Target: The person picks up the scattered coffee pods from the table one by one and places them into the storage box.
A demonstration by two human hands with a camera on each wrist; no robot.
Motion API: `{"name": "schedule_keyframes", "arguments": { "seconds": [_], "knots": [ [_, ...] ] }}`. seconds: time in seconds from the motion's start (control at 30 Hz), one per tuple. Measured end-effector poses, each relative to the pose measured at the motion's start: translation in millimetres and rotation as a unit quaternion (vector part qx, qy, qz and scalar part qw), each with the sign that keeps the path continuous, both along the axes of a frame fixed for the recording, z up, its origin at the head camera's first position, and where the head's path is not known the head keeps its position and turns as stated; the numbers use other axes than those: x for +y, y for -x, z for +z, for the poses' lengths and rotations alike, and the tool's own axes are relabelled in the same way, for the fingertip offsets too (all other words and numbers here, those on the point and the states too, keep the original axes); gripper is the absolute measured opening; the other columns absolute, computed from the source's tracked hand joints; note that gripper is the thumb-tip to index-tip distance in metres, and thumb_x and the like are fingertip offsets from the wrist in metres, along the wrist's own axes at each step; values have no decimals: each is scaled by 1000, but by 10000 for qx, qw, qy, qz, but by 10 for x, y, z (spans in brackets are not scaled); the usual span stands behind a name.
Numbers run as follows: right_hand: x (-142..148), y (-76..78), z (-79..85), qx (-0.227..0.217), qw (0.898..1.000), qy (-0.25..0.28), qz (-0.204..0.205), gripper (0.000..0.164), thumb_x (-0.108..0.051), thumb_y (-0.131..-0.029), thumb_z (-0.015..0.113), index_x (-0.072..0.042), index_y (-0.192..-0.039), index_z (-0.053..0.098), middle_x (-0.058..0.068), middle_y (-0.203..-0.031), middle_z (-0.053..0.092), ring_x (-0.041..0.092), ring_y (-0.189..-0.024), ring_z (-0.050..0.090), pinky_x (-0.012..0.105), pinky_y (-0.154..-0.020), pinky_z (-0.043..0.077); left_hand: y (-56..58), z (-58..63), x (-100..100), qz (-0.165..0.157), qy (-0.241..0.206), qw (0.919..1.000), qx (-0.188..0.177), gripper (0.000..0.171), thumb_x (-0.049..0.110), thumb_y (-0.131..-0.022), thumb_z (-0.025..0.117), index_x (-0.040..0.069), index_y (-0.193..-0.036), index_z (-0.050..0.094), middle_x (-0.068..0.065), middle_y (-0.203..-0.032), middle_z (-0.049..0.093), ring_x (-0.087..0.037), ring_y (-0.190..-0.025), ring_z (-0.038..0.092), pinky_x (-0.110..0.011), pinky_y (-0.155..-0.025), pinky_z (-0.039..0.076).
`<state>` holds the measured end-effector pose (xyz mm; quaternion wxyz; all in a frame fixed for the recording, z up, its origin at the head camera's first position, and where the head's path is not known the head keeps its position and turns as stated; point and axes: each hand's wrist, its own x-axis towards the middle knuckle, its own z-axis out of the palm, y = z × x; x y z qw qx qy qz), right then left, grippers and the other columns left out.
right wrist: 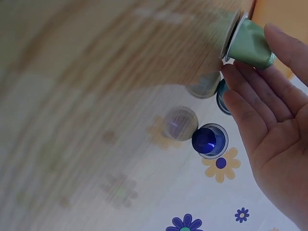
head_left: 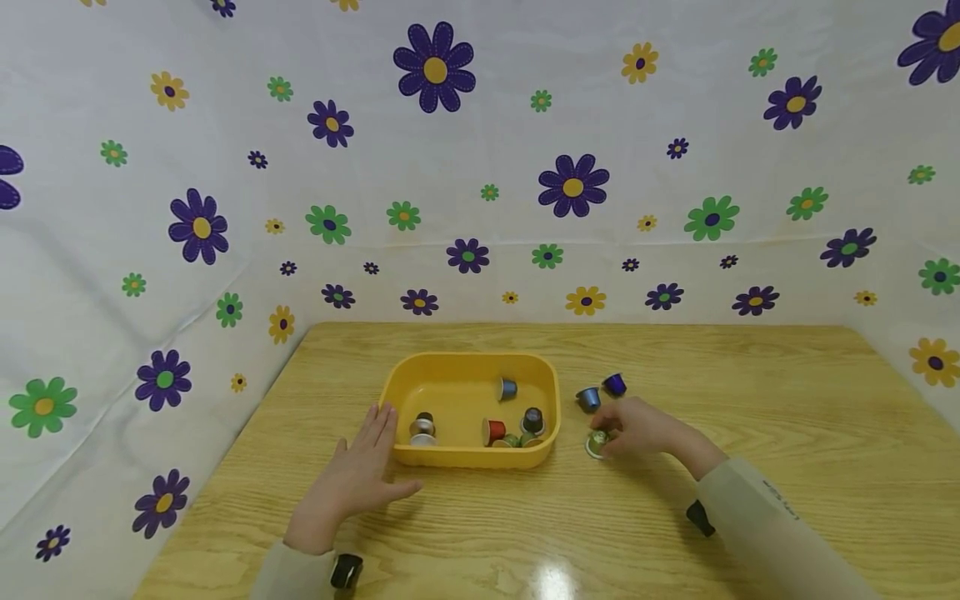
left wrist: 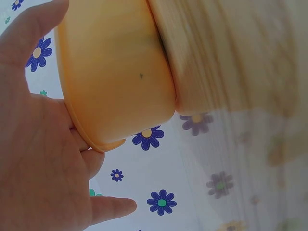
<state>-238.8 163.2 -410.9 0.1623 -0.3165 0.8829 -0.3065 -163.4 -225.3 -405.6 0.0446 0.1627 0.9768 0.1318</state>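
Observation:
My right hand point(head_left: 637, 427) holds a green coffee capsule point(right wrist: 251, 44) between thumb and fingers, its rim down at the tabletop, right of the yellow tray point(head_left: 480, 457). Just behind that hand lie a light blue capsule point(head_left: 588, 399) and a dark blue capsule point(head_left: 615, 384). My left hand point(head_left: 356, 479) rests with straight fingers on the tray's left rim, thumb spread along the front. Inside the tray are a blue capsule point(head_left: 507, 389), a red capsule point(head_left: 493, 431), a dark capsule point(head_left: 533, 420) and several others, some partly hidden by the front wall.
The wooden table point(head_left: 525, 525) meets a white flowered cloth point(head_left: 487, 208) at the back and sides. A black band point(head_left: 347, 572) sits by the left wrist, and another black piece point(head_left: 701, 518) is under the right sleeve.

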Motion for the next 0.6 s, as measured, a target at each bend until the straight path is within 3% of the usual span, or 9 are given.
{"name": "schedule_keyframes", "arguments": {
  "seconds": [0.27, 0.6],
  "knots": [
    [20, 5, -2, 126, 9999, 34, 34, 22, -4, -73, 70, 1, -93, 62, 4, -91, 61, 21, -86, 58, 34, -76, 47, 2, 17, 8, 20, 54, 10000, 9, 100, 54, -76, 59, -4, -140, 9, -19, -145, 6, -31, -132, 0, -67, -89, 16],
    [44, -6, -10, 401, 9985, 294, -205, 19, -5, -76, 65, -1, -94, 63, 6, -95, 62, 31, -96, 57, 44, -83, 43, -8, 33, 18, 18, 5, 10000, -11, 99, 53, -76, 60, -4, -140, 10, -19, -145, 5, -32, -132, 0, -67, -90, 16]
  ]
}}
